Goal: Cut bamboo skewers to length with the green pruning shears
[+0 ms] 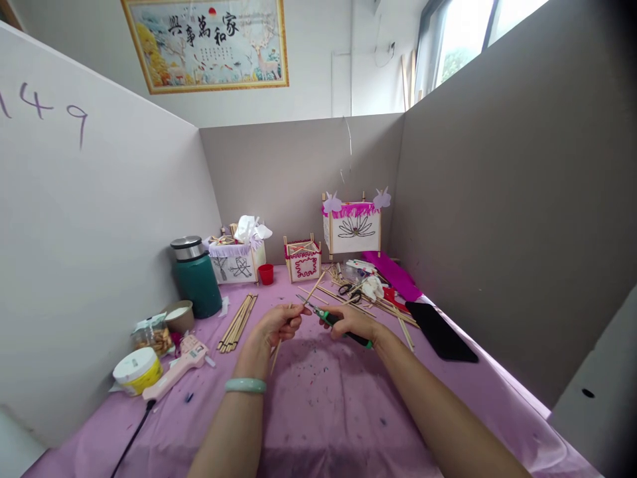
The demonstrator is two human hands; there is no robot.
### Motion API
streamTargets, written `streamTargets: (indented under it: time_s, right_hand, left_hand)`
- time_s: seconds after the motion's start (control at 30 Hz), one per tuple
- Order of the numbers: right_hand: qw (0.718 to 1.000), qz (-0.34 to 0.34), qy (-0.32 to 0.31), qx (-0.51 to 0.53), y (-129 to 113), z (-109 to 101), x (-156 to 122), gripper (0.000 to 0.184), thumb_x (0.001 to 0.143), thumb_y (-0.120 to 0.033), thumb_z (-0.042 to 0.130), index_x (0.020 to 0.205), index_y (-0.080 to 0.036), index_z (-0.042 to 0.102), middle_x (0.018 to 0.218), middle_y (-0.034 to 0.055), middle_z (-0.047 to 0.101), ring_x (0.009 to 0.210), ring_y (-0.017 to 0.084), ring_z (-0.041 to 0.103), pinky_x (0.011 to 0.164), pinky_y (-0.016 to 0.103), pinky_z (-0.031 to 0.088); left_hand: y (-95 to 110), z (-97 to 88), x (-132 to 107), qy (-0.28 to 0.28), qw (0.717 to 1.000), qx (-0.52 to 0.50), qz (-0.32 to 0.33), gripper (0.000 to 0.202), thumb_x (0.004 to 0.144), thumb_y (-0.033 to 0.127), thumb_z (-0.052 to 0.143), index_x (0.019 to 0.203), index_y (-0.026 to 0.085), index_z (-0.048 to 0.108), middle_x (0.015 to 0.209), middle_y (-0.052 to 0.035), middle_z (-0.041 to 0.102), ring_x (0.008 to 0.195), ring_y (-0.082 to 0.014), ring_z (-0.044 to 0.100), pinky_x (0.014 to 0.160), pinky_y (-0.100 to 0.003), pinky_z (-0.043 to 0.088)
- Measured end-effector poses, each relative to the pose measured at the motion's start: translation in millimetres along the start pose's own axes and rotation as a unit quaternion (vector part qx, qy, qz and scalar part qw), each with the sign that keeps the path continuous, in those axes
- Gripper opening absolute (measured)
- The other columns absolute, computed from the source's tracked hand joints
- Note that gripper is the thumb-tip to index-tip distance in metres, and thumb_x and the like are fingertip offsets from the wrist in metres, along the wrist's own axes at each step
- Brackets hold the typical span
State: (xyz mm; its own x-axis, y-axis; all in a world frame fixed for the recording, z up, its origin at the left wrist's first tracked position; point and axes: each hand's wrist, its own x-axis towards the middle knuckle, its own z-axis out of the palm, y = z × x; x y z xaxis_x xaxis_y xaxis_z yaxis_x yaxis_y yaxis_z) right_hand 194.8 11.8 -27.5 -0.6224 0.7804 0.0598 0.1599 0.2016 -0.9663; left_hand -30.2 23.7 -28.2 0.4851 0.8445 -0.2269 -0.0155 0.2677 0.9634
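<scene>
My left hand (283, 325) is closed round a thin wooden stick (315, 285), which slants up and away past the fingers; its lower end shows below the palm. A pale green bangle (245, 386) circles the left wrist. My right hand (351, 321) grips green-and-black-handled pliers (359, 340). Their slim metal nose points left and reaches the stick close to my left fingertips. Whether the jaws touch the stick is too small to tell. Left of my hands lies a bundle of sticks (237, 323) with dark-banded ends.
At the back stand a small red-trimmed frame box (304, 262), a red cup (266, 274) and a flower-patterned lantern (354, 229). Loose sticks and black-handled scissors (350, 292) lie right, near a black phone (440, 332). A green flask (198, 282) and corded glue gun (176, 373) are left.
</scene>
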Motion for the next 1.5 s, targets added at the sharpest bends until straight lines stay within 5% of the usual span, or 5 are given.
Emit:
streamTargets:
  time_s: [0.47, 0.67, 0.9, 1.03, 1.5]
  right_hand:
    - [0.987, 0.082, 0.104, -0.095, 2.1, 8.8, 29.8, 0.011, 0.053, -0.02, 0.055, 0.064, -0.018, 0.056, 0.052, -0.0062, 0.044, 0.051, 0.01, 0.039, 0.046, 0.023, 0.025]
    - [0.991, 0.051, 0.091, -0.084, 4.5, 5.3, 24.5, 0.019, 0.054, -0.021, 0.056, 0.072, -0.018, 0.06, 0.061, -0.0048, 0.05, 0.057, 0.011, 0.042, 0.05, 0.023, 0.028]
    - [0.994, 0.061, 0.058, -0.073, -1.2, 5.4, 13.2, 0.032, 0.054, -0.019, 0.056, 0.085, -0.019, 0.065, 0.074, -0.0025, 0.057, 0.068, 0.013, 0.047, 0.058, 0.022, 0.033]
    - [0.999, 0.028, 0.016, -0.039, -3.8, 2.6, 6.8, 0.045, 0.052, -0.016, 0.055, 0.096, -0.019, 0.065, 0.084, -0.0015, 0.058, 0.074, 0.014, 0.049, 0.062, 0.022, 0.036]
    - [0.989, 0.096, 0.087, -0.07, -3.3, 3.7, 24.2, 0.015, 0.053, -0.019, 0.057, 0.068, -0.018, 0.058, 0.058, -0.0042, 0.048, 0.052, 0.01, 0.042, 0.047, 0.022, 0.029]
  left_hand:
    - [-22.7, 18.2, 26.4, 0.407, 0.704, 0.561, 0.156, 0.029, 0.091, 0.034, 0.046, 0.103, 0.021, 0.068, 0.097, -0.0105, 0.071, 0.084, -0.0194, 0.063, 0.068, -0.026, 0.037]
    - [-19.2, 19.8, 27.7, 0.38, 0.727, 0.543, 0.179, 0.032, 0.092, 0.029, 0.041, 0.091, 0.019, 0.071, 0.08, -0.0104, 0.07, 0.072, -0.017, 0.061, 0.064, -0.025, 0.035]
    - [-7.8, 4.8, 12.8, 0.194, 0.957, 0.191, 0.099, 0.029, 0.084, 0.036, 0.05, 0.083, 0.012, 0.065, 0.052, 0.0012, 0.053, 0.035, -0.0053, 0.027, 0.041, -0.022, 0.018]
    - [-2.0, -0.2, 2.2, 0.058, 0.995, 0.059, 0.046, 0.03, 0.077, 0.036, 0.058, 0.091, 0.009, 0.063, 0.054, 0.0027, 0.052, 0.033, -0.002, 0.018, 0.038, -0.021, 0.012]
    - [-21.6, 23.9, 24.4, 0.379, 0.711, 0.575, 0.141, 0.034, 0.093, 0.034, 0.04, 0.108, 0.019, 0.067, 0.095, -0.0149, 0.07, 0.085, -0.0221, 0.063, 0.07, -0.028, 0.038]
